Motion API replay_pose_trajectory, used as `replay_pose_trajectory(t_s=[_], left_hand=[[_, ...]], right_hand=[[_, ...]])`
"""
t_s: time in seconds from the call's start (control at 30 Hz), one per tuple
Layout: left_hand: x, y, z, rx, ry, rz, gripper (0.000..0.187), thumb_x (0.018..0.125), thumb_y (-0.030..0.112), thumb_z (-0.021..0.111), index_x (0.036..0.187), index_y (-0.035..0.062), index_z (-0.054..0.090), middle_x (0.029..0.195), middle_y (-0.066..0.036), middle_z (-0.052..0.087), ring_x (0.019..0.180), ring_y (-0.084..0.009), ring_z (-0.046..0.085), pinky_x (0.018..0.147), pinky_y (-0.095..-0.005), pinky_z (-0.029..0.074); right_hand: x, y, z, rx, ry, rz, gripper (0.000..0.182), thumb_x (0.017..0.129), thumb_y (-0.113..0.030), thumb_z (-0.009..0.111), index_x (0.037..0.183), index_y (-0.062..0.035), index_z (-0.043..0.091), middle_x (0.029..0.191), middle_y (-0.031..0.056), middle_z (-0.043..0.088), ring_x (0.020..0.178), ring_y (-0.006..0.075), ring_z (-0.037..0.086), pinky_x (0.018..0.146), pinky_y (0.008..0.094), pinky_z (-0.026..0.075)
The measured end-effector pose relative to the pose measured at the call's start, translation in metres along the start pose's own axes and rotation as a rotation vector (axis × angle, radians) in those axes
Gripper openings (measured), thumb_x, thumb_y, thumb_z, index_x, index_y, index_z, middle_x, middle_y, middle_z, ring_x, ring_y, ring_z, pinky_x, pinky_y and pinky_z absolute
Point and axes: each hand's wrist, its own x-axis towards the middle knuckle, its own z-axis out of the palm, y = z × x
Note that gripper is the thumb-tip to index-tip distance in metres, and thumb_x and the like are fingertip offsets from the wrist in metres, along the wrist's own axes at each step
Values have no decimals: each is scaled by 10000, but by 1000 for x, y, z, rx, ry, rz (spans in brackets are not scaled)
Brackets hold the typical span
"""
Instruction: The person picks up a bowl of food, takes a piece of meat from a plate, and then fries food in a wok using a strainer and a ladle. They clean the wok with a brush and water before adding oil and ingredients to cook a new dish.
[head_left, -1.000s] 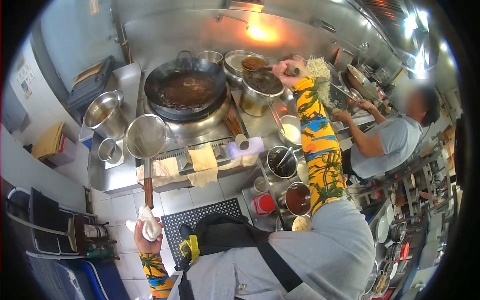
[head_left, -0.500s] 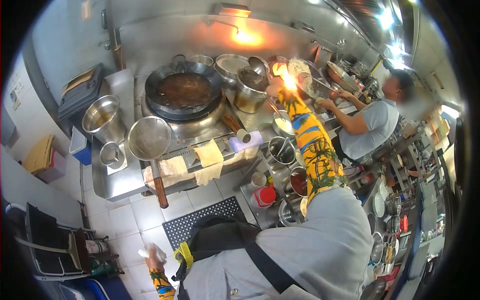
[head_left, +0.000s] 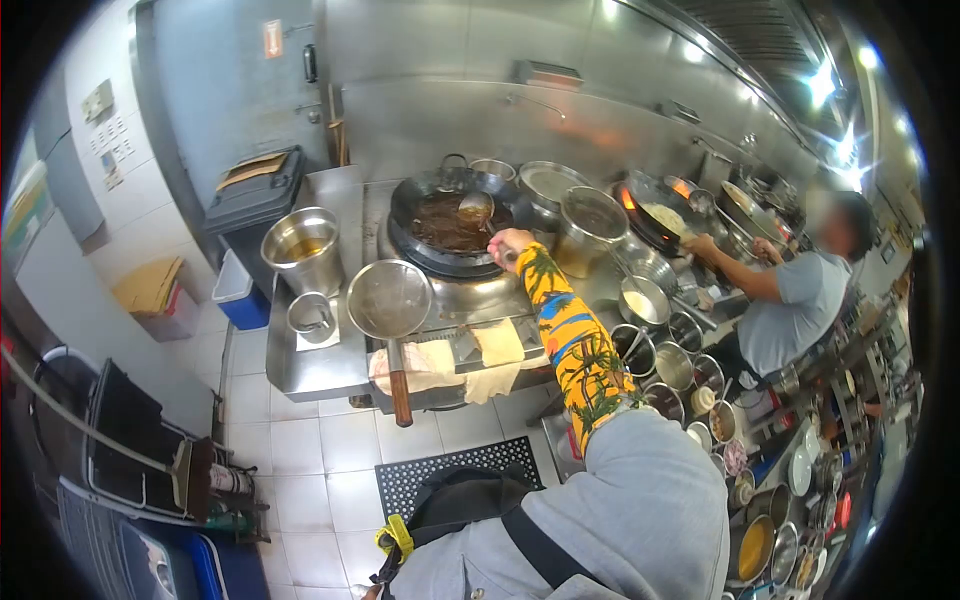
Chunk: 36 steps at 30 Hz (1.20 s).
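Note:
My right hand is closed round the handle of a ladle. The ladle's round metal bowl is in the dark wok, over the brown liquid. At the bottom edge of the view only a sliver of my left hand shows, low beside my apron, with a bit of something white near it. Its fingers are hidden. A wire-mesh strainer with a wooden handle lies on the stove front, left of my right arm.
A deep steel pot stands right of the wok, a tall pot to its left. Folded cloths hang over the stove edge. On the right, a co-worker handles a wok with pale food. A rubber mat covers some floor.
My right hand has swung left from the pots to the wok, bringing the ladle into it. My left hand has dropped almost out of view. The flare at the co-worker's wok has shrunk.

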Motion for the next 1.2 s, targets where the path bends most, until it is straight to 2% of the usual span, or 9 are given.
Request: replay_pose_trajectory(t_s=[0.1, 0.4, 0.7, 0.77, 0.87, 1.0, 1.07, 1.17, 1.2], left_hand=[[-10, 4, -2, 0, 11, -2, 311, 764, 276, 681, 985, 69, 615, 796, -81, 631, 724, -257, 629, 647, -391, 507], [-22, -5, -9, 42, 51, -1, 313, 768, 278, 675, 992, 67, 616, 816, -86, 632, 738, -261, 630, 663, -390, 507], [-12, -4, -7, 89, 44, 20, 316, 772, 280, 668, 999, 66, 617, 836, -91, 633, 752, -265, 631, 679, -388, 506], [-11, -2, 0, 91, 27, 26, 317, 773, 280, 667, 1001, 66, 617, 840, -92, 634, 755, -266, 631, 682, -388, 506], [-11, 1, 8, 93, 1, 33, 318, 774, 281, 665, 1003, 65, 617, 847, -93, 634, 759, -267, 631, 687, -387, 506], [-12, 3, 9, 92, -28, 37, 319, 776, 281, 662, 1006, 64, 617, 855, -95, 635, 766, -269, 631, 694, -387, 505], [-12, 1, 8, 92, -31, 39, 320, 777, 282, 660, 1008, 64, 617, 860, -97, 635, 769, -269, 632, 698, -386, 505], [-11, -1, 6, 99, -31, 37, 321, 779, 282, 658, 1010, 64, 618, 866, -98, 635, 773, -271, 632, 703, -386, 505], [-10, -1, 4, 101, -29, 40, 321, 779, 282, 658, 1011, 64, 618, 868, -99, 636, 775, -271, 632, 705, -386, 505]], right_hand=[[26, -12, -23, 709, -298, 286, 306, 746, 61, 588, 1021, 82, 455, 993, 195, 505, 591, 154, 544, 505, 213, 498], [10, -70, -39, 1162, -421, 508, 312, 739, 49, 583, 1020, 72, 451, 1069, 220, 454, 616, 197, 565, 513, 265, 541], [-16, -165, -113, 1075, -264, 49, 344, 733, 30, 563, 1059, 56, 456, 1163, 267, 378, 676, 219, 515, 481, 248, 526], [-6, -187, -142, 1089, -276, 26, 264, 772, -15, 563, 1028, 22, 506, 1011, 207, 476, 727, 244, 543, 485, 258, 524], [-3, -199, -180, 884, -185, -82, 204, 762, 16, 559, 965, 23, 534, 934, 182, 517, 733, 230, 566, 491, 266, 519], [63, -182, -267, -386, 37, -630, 138, 749, 57, 553, 882, 24, 572, 832, 148, 571, 741, 211, 597, 500, 276, 513], [35, -192, -251, 164, 220, 135, 121, 816, -30, 530, 756, -17, 634, 752, 127, 622, 704, 214, 625, 488, 288, 512], [-38, -167, -210, -632, 290, -143, 111, 808, -75, 568, 737, -31, 641, 673, 106, 629, 593, 214, 623, 487, 293, 517], [-50, -164, -194, -1352, 194, -391, 79, 783, -71, 590, 745, -30, 645, 640, 102, 622, 545, 214, 611, 480, 295, 512]])
